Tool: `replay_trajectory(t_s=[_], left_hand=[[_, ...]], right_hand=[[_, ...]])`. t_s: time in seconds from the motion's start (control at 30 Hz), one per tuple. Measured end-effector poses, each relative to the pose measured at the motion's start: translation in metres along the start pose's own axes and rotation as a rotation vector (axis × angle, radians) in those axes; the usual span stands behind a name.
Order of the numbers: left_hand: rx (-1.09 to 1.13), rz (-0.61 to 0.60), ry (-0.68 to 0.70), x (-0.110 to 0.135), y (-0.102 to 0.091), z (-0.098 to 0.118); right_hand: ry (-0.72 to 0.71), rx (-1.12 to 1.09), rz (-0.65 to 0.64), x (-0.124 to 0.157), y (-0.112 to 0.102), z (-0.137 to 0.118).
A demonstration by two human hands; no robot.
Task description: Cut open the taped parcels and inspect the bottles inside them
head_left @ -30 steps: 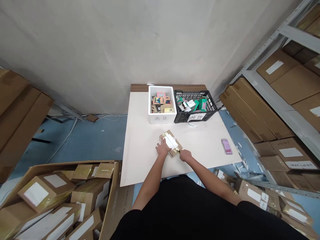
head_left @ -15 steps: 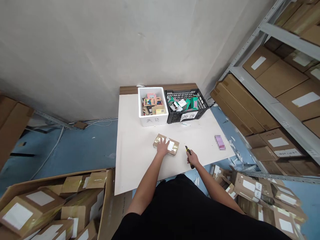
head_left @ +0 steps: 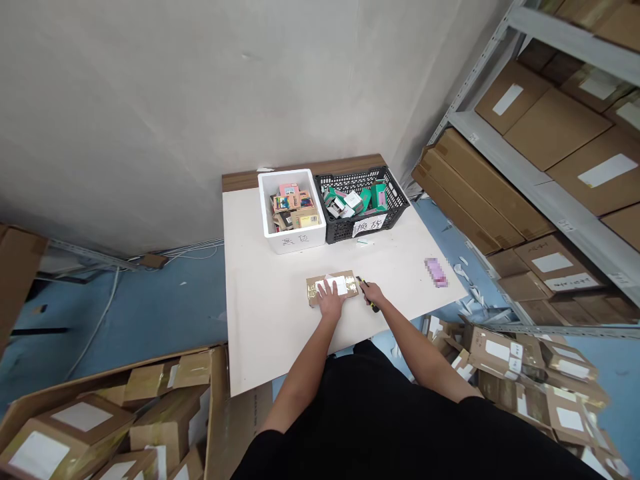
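On the tabletop [head_left: 265, 327], left fingers [head_left: 328, 289] touch an oblong, glossy-taped cardboard box [head_left: 350, 287].

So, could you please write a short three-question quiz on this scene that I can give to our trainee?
1. Multiple choice: what is the right hand holding?
A) A roll of tape
B) A utility knife
C) A pair of scissors

2. True or false: the left hand lies with fingers spread on top of the taped parcel.

3. Fill in the missing word: as the wearer sees it, the white box stands to the ____ of the black crate on the table.

Key: 1. B; 2. True; 3. left
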State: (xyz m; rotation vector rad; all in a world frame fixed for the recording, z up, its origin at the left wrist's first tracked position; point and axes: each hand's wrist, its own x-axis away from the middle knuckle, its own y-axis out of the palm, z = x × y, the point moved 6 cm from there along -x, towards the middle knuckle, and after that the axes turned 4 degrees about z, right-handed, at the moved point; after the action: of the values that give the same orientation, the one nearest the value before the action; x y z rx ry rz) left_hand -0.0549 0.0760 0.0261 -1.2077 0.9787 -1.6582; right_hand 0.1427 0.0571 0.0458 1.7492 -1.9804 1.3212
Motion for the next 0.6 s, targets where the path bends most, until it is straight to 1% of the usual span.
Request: replay_trajectory(t_s=[0.13, 0.27, 0.33, 0.47, 0.6], left_hand=[[-0.030, 0.005, 0.011, -0.002, -0.004, -0.004], [-0.064, 0.014, 0.015, 0.000, -0.004, -0.005], [-0.069, 0.009, 0.024, 0.001, -0.005, -0.004], [-0.061, -0.043, 0.011, 0.000, -0.007, -0.003], [-0.058, -0.052, 0.012, -0.001, -0.011, -0.003]], right_hand=[[-0.016, -0.046, -0.075, -0.012, 0.005, -0.001], [-0.060, -0.066, -0.119, -0.013, 0.004, 0.003], [-0.074, -0.018, -0.135, -0.010, 0.000, 0.004], [-0.075, 0.057, -0.182, 0.004, -0.007, 0.008], [-0.076, 0.099, -0.212, 0.016, -0.013, 0.021]])
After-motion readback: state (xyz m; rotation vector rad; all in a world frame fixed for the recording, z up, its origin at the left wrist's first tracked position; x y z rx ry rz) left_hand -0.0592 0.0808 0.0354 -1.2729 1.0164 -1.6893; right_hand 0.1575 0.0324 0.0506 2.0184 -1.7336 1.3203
